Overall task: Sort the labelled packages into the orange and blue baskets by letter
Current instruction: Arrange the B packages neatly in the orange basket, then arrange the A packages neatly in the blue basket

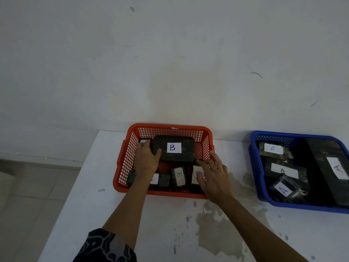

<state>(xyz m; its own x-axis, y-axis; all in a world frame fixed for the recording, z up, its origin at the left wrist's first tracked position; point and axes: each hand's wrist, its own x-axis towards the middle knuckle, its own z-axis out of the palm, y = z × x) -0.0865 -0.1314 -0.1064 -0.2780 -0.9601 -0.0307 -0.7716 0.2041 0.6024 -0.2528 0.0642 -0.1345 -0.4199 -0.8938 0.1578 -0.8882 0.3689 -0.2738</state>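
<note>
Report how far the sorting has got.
Nearly finished, it seems. Done: the blue basket holds four packages labelled A; the orange basket holds small ones, one reading B. In hand: the left hand grips the big B package inside the orange basket, the right hand open at its corner. Left: no packages lie loose on the table; some labels are hidden.

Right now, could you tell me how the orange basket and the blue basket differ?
The orange basket holds dark packages labelled B, while the blue basket holds ones labelled A. Both hands reach into the orange basket, the left hand on the large B package; nobody touches the blue one. The orange sits fully in view, whereas the blue is cut off at the frame's right edge. Both are mesh-walled plastic on the white table.
</note>
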